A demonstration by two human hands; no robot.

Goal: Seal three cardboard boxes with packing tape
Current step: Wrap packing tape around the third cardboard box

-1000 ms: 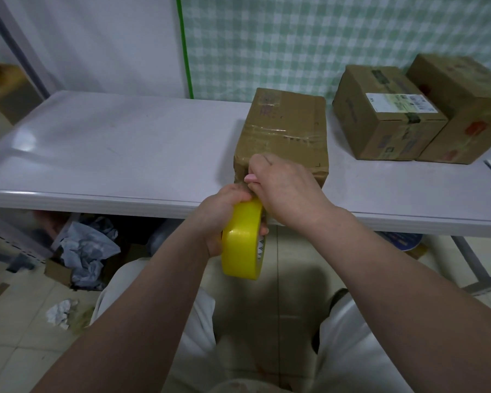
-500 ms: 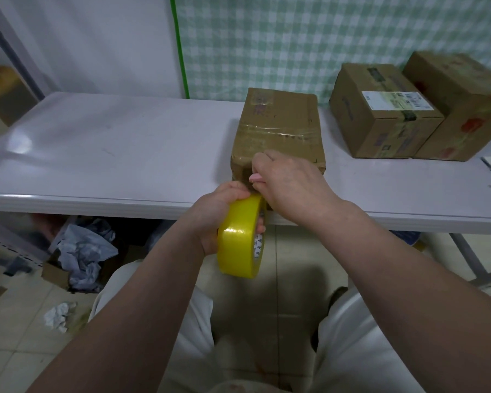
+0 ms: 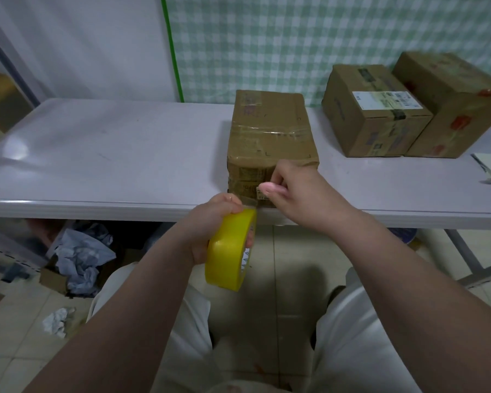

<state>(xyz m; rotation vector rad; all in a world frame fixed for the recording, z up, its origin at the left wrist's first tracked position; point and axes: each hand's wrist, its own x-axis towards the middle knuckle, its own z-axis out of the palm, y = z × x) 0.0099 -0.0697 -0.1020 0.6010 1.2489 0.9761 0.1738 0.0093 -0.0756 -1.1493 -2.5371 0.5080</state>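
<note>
While the left hand (image 3: 210, 225) grips the yellow tape roll (image 3: 228, 253) below the table (image 3: 111, 154) edge to feed it out, the right hand (image 3: 298, 194) seems to pinch the tape end (image 3: 250, 202), fingers (image 3: 270, 188) curled against the near box (image 3: 270, 131) face, likely anchoring a strip. The box sits just beyond the fingers and already has clear tape across its top. The labelled box (image 3: 372, 109) and far box (image 3: 454, 100) touch, well right and farther back, out of the way.

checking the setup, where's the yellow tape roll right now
In the head view, the yellow tape roll is held in the left hand, just below the table edge, in front of the nearest cardboard box.
</note>
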